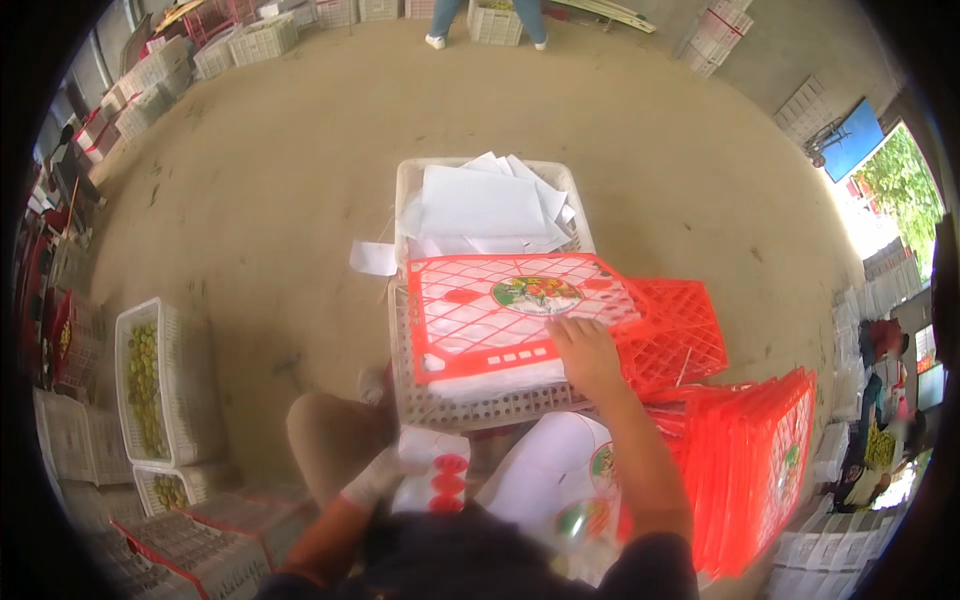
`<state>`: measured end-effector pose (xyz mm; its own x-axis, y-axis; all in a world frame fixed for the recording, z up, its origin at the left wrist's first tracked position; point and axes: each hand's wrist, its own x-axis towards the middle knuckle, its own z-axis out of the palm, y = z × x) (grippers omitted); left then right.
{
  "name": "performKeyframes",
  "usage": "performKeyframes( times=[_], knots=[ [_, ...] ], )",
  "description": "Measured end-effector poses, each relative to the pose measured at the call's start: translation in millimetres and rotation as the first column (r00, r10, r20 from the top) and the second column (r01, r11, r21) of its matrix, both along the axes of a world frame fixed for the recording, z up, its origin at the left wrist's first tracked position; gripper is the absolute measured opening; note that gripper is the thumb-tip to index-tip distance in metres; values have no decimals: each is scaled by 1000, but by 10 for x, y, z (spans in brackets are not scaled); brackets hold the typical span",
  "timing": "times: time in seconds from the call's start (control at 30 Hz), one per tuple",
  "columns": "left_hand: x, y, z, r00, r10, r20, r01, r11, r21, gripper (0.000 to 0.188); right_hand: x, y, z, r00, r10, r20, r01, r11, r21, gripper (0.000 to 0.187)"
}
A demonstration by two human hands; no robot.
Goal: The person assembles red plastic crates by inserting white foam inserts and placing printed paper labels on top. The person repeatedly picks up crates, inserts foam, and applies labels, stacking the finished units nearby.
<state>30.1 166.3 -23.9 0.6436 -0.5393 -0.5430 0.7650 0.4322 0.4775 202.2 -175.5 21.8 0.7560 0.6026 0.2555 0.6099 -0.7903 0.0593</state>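
Note:
In front of me a red plastic lattice panel (480, 325) with white paper under it lies across a pale crate. An oval, colourful label (537, 294) is on it. My right hand (588, 355) rests on the panel, fingertips laid at the label's lower edge. Low at the left, my left hand (373, 478), in a whitish covering, is closed on a white strip of red oval stickers (437, 470). A white sheet with printed labels (555, 465) curves over my lap. Another red lattice panel (680, 330) sticks out beyond the first one's right side.
Many red panels (750, 470) stand stacked at my right. Beyond the work, a pale crate (407, 172) holds loose white sheets (480, 200). Crates of green-yellow fruit (145, 380) stand at the left. At the far side, a person's legs (445, 20) straddle a crate.

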Motion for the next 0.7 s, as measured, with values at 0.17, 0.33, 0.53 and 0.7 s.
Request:
performKeyframes(
  times=[0.17,0.33,0.53,0.7],
  knots=[
    [-22,26,-64,998,-6,66,-3,990,141,49,342,-14,405,958,-83,276,43,988,147,34],
    [-136,170,-721,995,-34,89,12,971,239,60,170,-417,1208,807,-316,499,257,949,185,37],
    [-191,92,-728,988,-9,151,-31,966,258,65,-820,-1466,2228,514,-489,705,604,790,108,41],
    [-190,-26,-647,983,-87,160,37,957,288,37,-2287,-2478,2271,188,-612,768,908,407,103,46]
  ],
)
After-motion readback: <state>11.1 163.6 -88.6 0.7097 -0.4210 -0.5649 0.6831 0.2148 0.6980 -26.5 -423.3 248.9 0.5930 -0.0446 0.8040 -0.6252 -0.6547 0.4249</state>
